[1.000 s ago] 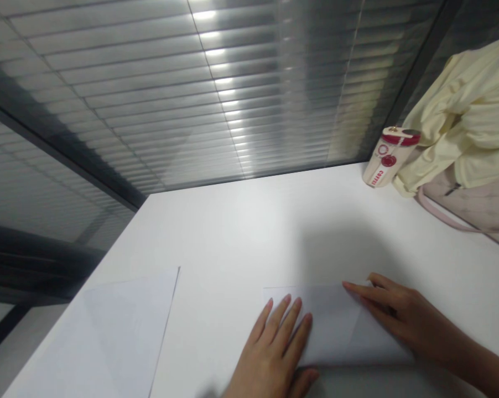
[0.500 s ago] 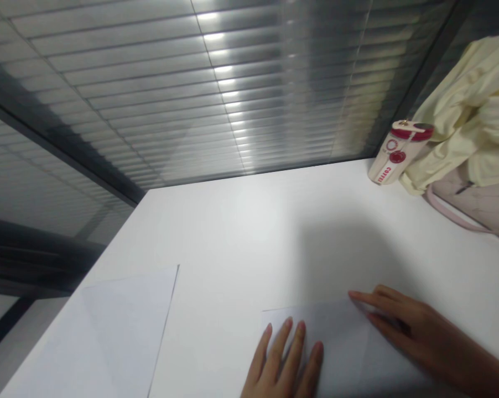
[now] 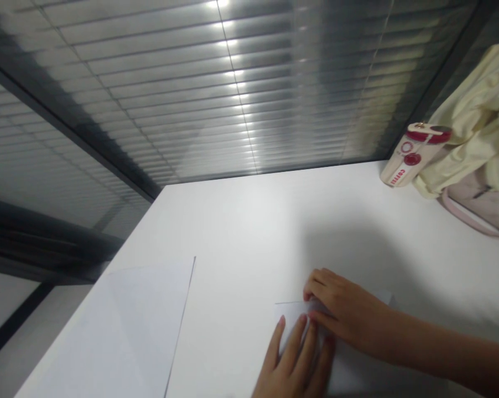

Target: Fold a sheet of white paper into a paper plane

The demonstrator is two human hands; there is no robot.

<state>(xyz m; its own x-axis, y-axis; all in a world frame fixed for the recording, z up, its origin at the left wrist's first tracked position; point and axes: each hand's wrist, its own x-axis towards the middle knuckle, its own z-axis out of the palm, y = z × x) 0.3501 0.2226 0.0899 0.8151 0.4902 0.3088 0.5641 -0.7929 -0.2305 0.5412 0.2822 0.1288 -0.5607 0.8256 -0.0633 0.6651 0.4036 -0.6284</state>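
A white sheet of paper (image 3: 290, 310) lies on the table in front of me, mostly covered by my hands. My left hand (image 3: 295, 362) rests flat on it with the fingers stretched out and slightly apart. Over the sheet's far edge my right hand (image 3: 336, 304) is bent, fingertips curled at the edge and thumb on the near side, so it pinches the paper there. Its thumb comes close to the left fingertips. Past the right wrist a pale corner of paper shows. The sheet's lower part is out of frame or in shadow.
A stack of white paper (image 3: 145, 326) lies to the left on the white table (image 3: 241, 232). At the back right stands a cream and red coffee tumbler (image 3: 415, 155), beside a pale yellow cloth (image 3: 477, 127) and a pinkish bag (image 3: 482, 204). Window blinds (image 3: 216, 99) run behind the table.
My right hand has moved left along the paper's far edge, from pointing near its right side to curling close to my left hand. The view has shifted slightly left.
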